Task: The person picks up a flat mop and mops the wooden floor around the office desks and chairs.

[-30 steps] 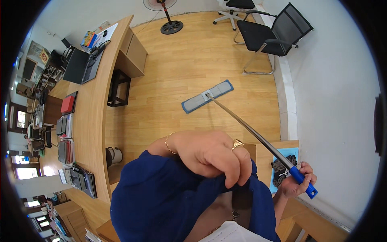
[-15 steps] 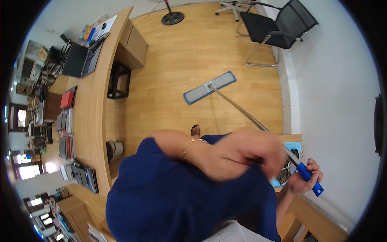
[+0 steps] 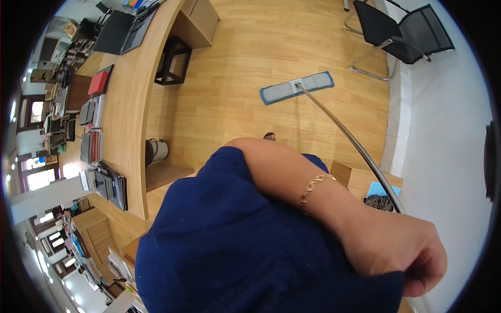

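A flat mop stands on the wooden floor, its blue-edged grey mop head [image 3: 297, 87] lying flat. The metal mop pole [image 3: 355, 143] slants down to the right toward me. My left hand [image 3: 402, 250], with a gold bracelet [image 3: 313, 192] on its wrist, reaches across my body. Its fingers are curled closed around the pole, which passes behind the hand and shows faintly below it. The pole's blue end grip is hidden. My right hand is out of sight, behind my left forearm and dark blue shirt [image 3: 235, 229].
A long wooden desk [image 3: 125, 115] with a laptop [image 3: 122, 34] and folders runs along the left. A black stool [image 3: 174, 60] stands beneath it. A black chair [image 3: 391, 36] is by the white wall on the right. Below it lies a light blue sheet [image 3: 379, 189] with a dark bundle on it.
The mop head has moved right and away from me. My left hand has moved right and toward me along the pole. My right hand, earlier on the blue grip, has gone from view.
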